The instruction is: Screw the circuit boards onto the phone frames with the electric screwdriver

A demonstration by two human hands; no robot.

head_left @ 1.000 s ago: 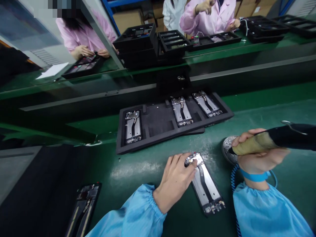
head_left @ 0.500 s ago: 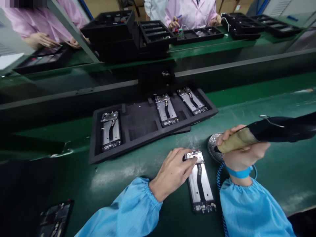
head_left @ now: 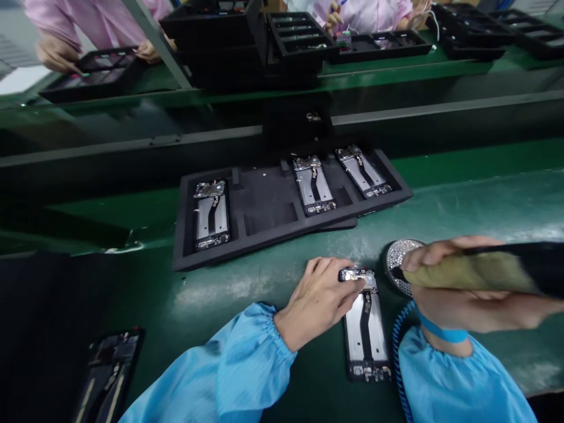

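Observation:
My left hand (head_left: pixel 318 296) grips the top end of an opened phone (head_left: pixel 368 329). Its thumb presses on the upper circuit board and its fingers curl at the left edge. The phone lies on the green bench, with a silver inner plate and a black ribbon cable showing. In my right hand (head_left: pixel 467 305) is an electric screwdriver (head_left: pixel 476 271), its grip wrapped in yellowish tape. The dark tip points left, over a round dimpled metal dish (head_left: pixel 399 257); whether it touches the dish I cannot tell. A blue band circles the right wrist.
Beyond my hands sits a black foam tray (head_left: pixel 264 197) holding three similar opened phones. Another phone (head_left: pixel 112 370) lies at the lower left. A blue coiled cord (head_left: pixel 400 346) runs beside the right sleeve. Across a partition, people in pink work among stacked black trays (head_left: pixel 215 53).
The screwdriver has swung lower and more level, and my right hand has turned with it over the dish. My left hand keeps its hold on the phone. The whole view has shifted.

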